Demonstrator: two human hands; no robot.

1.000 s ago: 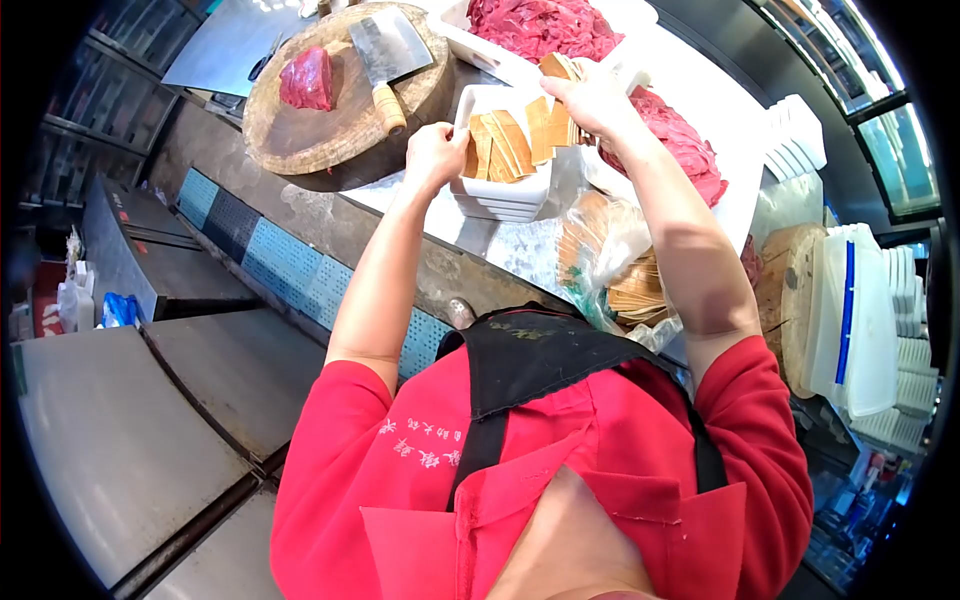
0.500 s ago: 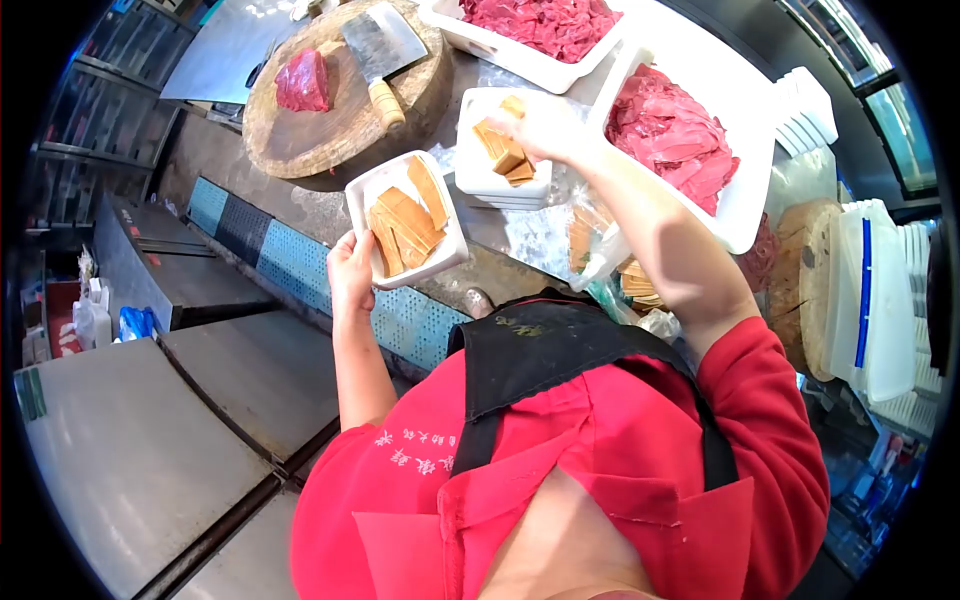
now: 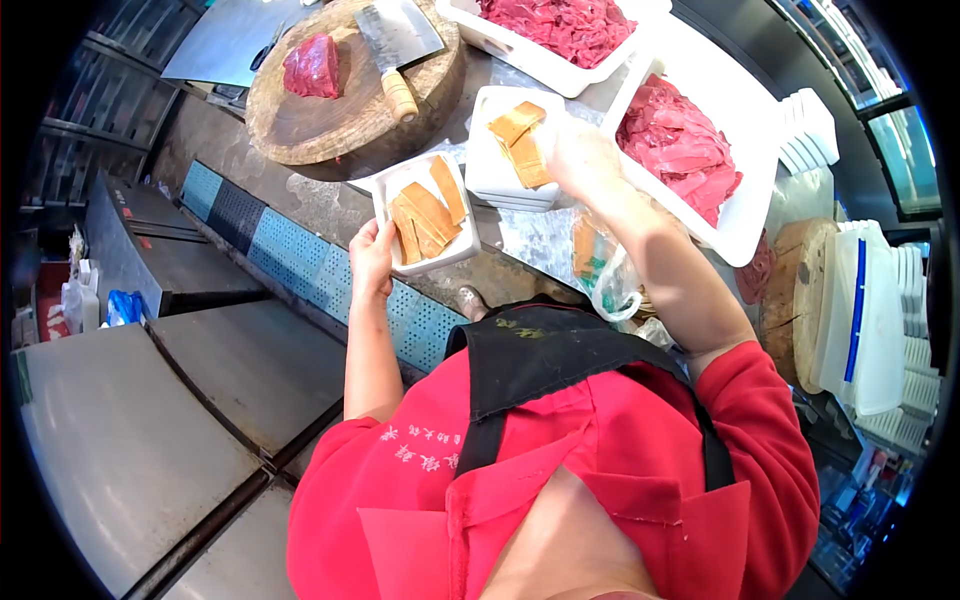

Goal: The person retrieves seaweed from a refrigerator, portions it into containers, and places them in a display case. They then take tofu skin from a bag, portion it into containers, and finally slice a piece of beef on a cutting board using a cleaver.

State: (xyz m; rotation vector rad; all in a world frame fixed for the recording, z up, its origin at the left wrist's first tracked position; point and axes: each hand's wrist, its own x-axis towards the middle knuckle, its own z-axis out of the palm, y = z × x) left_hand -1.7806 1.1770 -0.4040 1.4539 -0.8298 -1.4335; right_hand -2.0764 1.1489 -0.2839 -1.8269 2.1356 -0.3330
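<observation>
My left hand [image 3: 371, 262] is closed on the near left edge of a white tray [image 3: 455, 253], thumb over the rim. Flat brown slices that look like dried tofu [image 3: 428, 215] lie in that tray. A second white tray [image 3: 482, 170] sits on a stack of similar trays and holds more brown slices [image 3: 517, 128]. My right hand [image 3: 582, 155] is at the right side of this stacked tray, close to the slices; its fingers are blurred and partly hidden. Beneath my right forearm is a clear plastic bag [image 3: 617, 285], with brown slices around it.
A cleaver [image 3: 398, 45] and a red meat chunk [image 3: 312, 67] rest on a round chopping block [image 3: 290, 130]. Two large white tubs [image 3: 752, 140] hold sliced red meat [image 3: 680, 145]. White trays [image 3: 808, 130] are stacked at the right, near another wooden block [image 3: 795, 300].
My right hand has moved right, off the middle of the stacked tray, and the slices there lie differently. The held tray appears slightly further right as the view shifts.
</observation>
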